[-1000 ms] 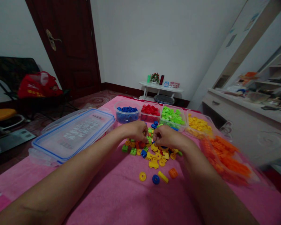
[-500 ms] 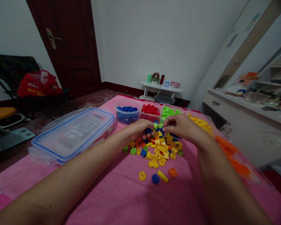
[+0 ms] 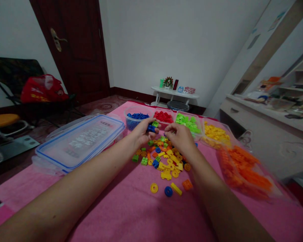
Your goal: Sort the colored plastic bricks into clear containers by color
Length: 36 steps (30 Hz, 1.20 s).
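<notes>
My left hand (image 3: pixel 141 133) is raised over the far left of a loose pile of toy building bricks (image 3: pixel 169 161), fingers curled around blue building bricks (image 3: pixel 150 128). A green brick (image 3: pixel 155 124) shows by its fingertips. Just to the right, my right hand (image 3: pixel 181 135) is closed in a pinch above the pile. A bit of dark blue shows at its fingertips, too small to name. Nearer to me lie a yellow wheel (image 3: pixel 154 188), a blue wheel (image 3: pixel 168 191), a yellow bar (image 3: pixel 176 189) and an orange brick (image 3: pixel 187 184).
Clear tubs hold sorted bricks: blue (image 3: pixel 135 122), red (image 3: pixel 163 116), green (image 3: pixel 189 123), yellow (image 3: pixel 217 133) and orange (image 3: pixel 244 166). Stacked lidded boxes (image 3: pixel 80 143) stand at left on the pink cloth (image 3: pixel 131 208). A drawer cabinet (image 3: pixel 262 134) is on the right.
Both hands have moved left and slightly up. My left hand has turned, showing blue and green bricks in it. More of the green and orange tubs is uncovered.
</notes>
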Tool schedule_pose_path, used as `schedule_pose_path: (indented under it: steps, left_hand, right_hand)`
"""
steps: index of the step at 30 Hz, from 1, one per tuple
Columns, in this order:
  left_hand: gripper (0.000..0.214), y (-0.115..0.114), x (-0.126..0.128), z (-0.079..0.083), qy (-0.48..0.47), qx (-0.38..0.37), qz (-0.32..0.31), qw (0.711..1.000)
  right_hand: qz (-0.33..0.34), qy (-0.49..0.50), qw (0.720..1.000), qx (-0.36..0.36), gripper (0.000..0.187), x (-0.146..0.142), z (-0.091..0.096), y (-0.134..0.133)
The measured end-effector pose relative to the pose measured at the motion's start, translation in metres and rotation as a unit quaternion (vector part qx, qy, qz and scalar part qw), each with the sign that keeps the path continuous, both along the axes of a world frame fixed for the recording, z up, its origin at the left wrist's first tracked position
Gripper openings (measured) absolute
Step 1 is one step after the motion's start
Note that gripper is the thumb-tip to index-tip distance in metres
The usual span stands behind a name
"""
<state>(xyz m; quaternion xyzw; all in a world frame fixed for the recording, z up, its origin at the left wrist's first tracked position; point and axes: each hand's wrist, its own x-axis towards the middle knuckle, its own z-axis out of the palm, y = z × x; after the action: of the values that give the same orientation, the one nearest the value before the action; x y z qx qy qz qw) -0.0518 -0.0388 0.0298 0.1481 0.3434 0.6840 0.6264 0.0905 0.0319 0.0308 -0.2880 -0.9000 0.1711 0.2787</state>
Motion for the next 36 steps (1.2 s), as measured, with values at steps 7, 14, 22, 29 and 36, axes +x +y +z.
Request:
schedule_pose_path:
  steps: [7,14,22,29,36]
  left_hand:
    - [0.008,-0.004,-0.015,0.011,0.036,-0.026,0.047,0.998]
    - [0.017,0.001,-0.006,-0.003,0.123,-0.052,0.034,0.99]
    - [0.018,0.001,0.014,-0.012,0.031,-0.045,-0.122,0.991]
    - [0.007,0.012,-0.018,0.03,0.092,0.015,0.016,0.995]
    - [0.017,0.039,-0.076,0.057,0.529,-0.078,0.228,0.814]
  right_hand:
    - [0.085,-0.256,0.962,0.05,0.026,-0.006,-0.018,-0.018]
    - [0.053,-0.221,0.974,0.017,0.01,0.005,0.004,0.003]
    - [0.04,0.083,0.996,0.017,0.025,0.002,0.02,-0.004]
    - [0.014,0.156,0.988,0.004,0.018,0.012,0.033,0.001]
    - [0.098,0.032,0.995,-0.018,0.016,0.004,0.021,-0.006]
